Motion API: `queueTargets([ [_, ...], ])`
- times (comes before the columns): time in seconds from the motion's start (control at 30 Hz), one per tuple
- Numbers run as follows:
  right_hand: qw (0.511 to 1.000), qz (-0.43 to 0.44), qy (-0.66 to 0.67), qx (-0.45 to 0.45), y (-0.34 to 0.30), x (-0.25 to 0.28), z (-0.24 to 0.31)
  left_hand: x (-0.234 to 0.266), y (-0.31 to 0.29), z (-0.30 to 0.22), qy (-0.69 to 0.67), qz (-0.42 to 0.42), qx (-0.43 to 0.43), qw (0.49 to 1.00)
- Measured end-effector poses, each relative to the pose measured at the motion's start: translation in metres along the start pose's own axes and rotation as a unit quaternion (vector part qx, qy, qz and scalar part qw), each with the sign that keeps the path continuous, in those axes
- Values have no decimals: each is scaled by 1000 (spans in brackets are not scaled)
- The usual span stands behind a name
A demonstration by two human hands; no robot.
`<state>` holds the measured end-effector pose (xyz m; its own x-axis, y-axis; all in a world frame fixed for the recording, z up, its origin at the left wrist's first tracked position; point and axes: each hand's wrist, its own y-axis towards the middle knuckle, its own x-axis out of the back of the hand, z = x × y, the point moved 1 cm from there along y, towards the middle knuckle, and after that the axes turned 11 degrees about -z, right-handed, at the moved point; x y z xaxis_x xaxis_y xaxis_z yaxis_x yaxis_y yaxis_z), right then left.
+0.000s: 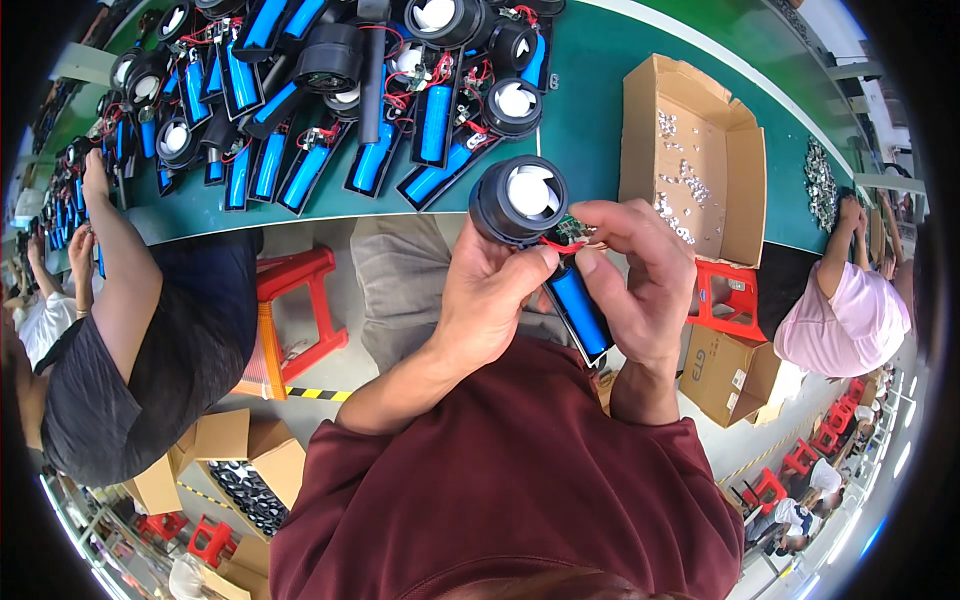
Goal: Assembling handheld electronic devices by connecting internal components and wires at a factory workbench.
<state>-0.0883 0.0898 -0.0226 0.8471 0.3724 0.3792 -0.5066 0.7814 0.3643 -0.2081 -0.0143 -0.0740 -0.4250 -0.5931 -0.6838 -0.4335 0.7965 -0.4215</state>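
Over my lap I hold an open handheld device with a round black head [518, 202] around a white disc. My left hand [485, 295] is closed around its neck, the thumb pressing near the red wires [563, 246]. Below, a blue cylindrical battery [578, 312] lies in a narrow black half shell [592, 352]. My right hand [645, 280] pinches a small green circuit board [570, 231] between thumb and forefinger, beside the head. The other right fingers are curled, and partly hide the wires' ends.
Similar open devices [325, 160] with blue batteries pile up at the table's [585, 110] left. A cardboard box [742, 185] of small metallic parts stands right; a heap of small parts [820, 185] lies beyond. Co-workers sit at both sides [170, 340], with red stools [300, 300] and cartons [725, 375] around.
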Motion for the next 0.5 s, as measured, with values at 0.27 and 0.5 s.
queueTargets([
  [0.27, 999, -16, 45, 16, -2, -6, -4, -2, -2, -2, -1, 8, -6, 1000],
  [0.5, 999, -27, 15, 26, -4, -9, -3, -2, -3, -2, 16, 7, -17, 1000],
])
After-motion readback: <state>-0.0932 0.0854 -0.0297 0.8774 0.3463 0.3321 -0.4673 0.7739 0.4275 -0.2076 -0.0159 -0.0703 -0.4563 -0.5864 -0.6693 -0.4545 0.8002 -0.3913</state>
